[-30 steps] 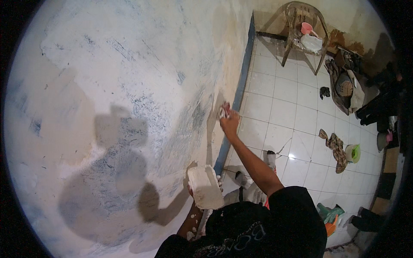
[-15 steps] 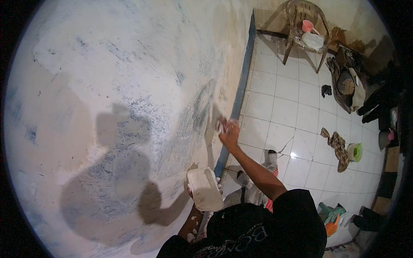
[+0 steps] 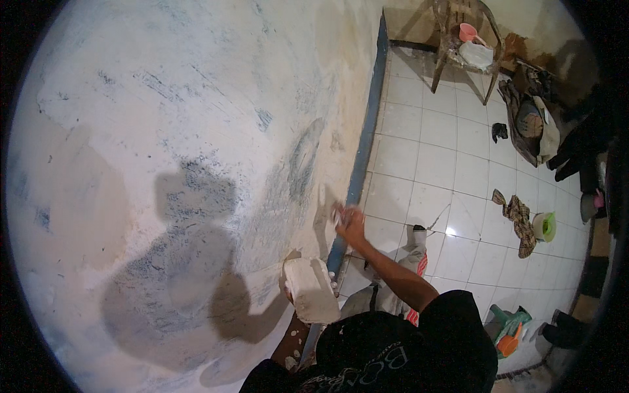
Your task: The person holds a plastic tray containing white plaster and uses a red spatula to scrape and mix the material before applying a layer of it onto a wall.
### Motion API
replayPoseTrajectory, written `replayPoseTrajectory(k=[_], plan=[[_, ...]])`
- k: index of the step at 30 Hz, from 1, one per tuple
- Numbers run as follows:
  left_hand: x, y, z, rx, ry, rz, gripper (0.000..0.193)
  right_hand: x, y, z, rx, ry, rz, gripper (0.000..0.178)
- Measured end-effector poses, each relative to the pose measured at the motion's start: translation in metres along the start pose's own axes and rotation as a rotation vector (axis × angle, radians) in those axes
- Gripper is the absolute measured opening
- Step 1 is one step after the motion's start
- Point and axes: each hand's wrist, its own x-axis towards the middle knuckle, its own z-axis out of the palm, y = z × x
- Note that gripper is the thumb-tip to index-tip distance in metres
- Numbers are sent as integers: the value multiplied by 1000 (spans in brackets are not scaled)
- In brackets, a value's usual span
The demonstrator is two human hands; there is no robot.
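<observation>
My left hand (image 3: 333, 278), its fingertips smeared white, grips a rectangular off-white putty tray (image 3: 312, 288) from beneath and along its edges. Pale paste coats the tray, which is held close to the wall (image 3: 196, 118). Farther forward, low by the wall's blue bottom border (image 3: 358, 177), my right hand (image 3: 352, 226) is closed around a small hand tool (image 3: 338, 215) with reddish and white patches. Motion and the fingers hide its shape, so its exact kind is unclear. The wall bears whitish filler with bluish-grey patches showing through, and my shadow falls on it.
White floor tiles (image 3: 436, 141) stretch to the right. A worn plastic chair (image 3: 440, 62) at the far end carries a pink dipper (image 3: 467, 31) and a white bag (image 3: 476, 56). Patterned cloth (image 3: 521, 226), a light green-rimmed tub (image 3: 544, 227) and a green-and-orange item (image 3: 509, 331) lie rightward.
My right hand has moved down along the wall's lower part, nearer to me, still gripping the tool. The left hand and tray stay almost in place. The view has shifted slightly.
</observation>
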Motion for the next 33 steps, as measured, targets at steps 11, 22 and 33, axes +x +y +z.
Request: replayPoseTrajectory(k=[11,22,33], plan=[[0,-8,15,-168,-202,-97,104,69,-80,0,-9,172,-234,24],[2,-7,9,-195,-32,-104,106,178,26,22,-11,58,228,38],[10,-18,87,-120,32,-13,106,95,49,10,167,-138,350,46]])
